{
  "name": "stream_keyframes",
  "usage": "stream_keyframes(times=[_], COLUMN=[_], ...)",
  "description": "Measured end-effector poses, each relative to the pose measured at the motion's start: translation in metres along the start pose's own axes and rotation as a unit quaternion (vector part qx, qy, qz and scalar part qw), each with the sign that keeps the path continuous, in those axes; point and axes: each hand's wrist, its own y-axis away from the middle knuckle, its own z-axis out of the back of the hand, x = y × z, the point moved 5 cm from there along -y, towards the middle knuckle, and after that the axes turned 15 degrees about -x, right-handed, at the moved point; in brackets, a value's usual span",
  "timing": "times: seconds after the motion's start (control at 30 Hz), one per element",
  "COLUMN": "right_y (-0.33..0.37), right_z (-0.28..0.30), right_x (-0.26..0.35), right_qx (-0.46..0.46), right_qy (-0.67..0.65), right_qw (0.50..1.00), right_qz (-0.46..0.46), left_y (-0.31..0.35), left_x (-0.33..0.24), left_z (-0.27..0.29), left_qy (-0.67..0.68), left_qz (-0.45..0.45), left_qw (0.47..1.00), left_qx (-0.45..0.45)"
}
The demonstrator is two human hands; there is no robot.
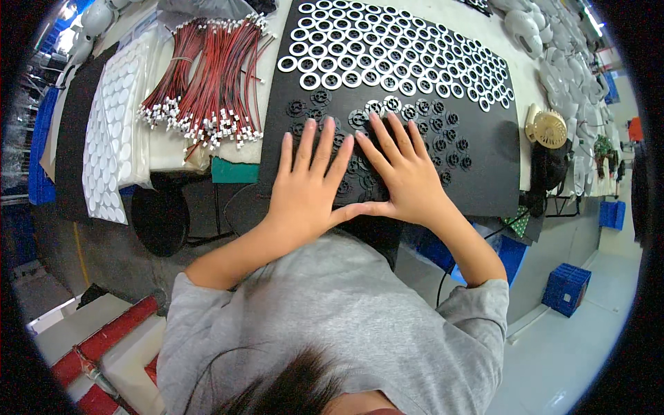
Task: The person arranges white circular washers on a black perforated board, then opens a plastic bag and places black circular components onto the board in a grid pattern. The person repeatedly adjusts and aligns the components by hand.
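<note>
Both hands are held out over the near part of a black board (492, 155), palms down and fingers spread. My left hand (303, 197) is on the left, its fingertips over small black round parts (439, 144) with open spokes. My right hand (413, 181) mirrors it, and the thumbs meet in the middle. Neither holds anything; whether the palms touch the parts cannot be made out. Some black parts are hidden beneath the hands. Farther up the board lie rows of white rings (331, 81) with black centres. A few paler round parts sit just beyond my right fingertips.
Left of the board are bundled red and black wires (220, 72) with white connectors, then a sheet of white discs (111, 138). A beige fan (548, 129) stands to the right. White domed housings (522, 31) pile up beyond it. A blue crate (566, 289) rests on the floor.
</note>
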Motion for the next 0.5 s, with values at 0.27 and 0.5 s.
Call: stream_keyframes(times=[0.27,0.5], right_y=[-0.003,-0.005], right_z=[-0.003,-0.003], right_x=[-0.001,0.000], right_qx=[0.002,-0.010], right_qy=[0.007,0.007], right_qw=[1.000,1.000], right_qz=[0.009,0.010], left_y=[-0.003,-0.008], left_x=[0.000,0.017], left_z=[-0.014,0.003], left_qy=[-0.030,0.007], left_qz=[-0.008,0.054], left_qw=[0.999,0.993], left_qx=[-0.011,-0.100])
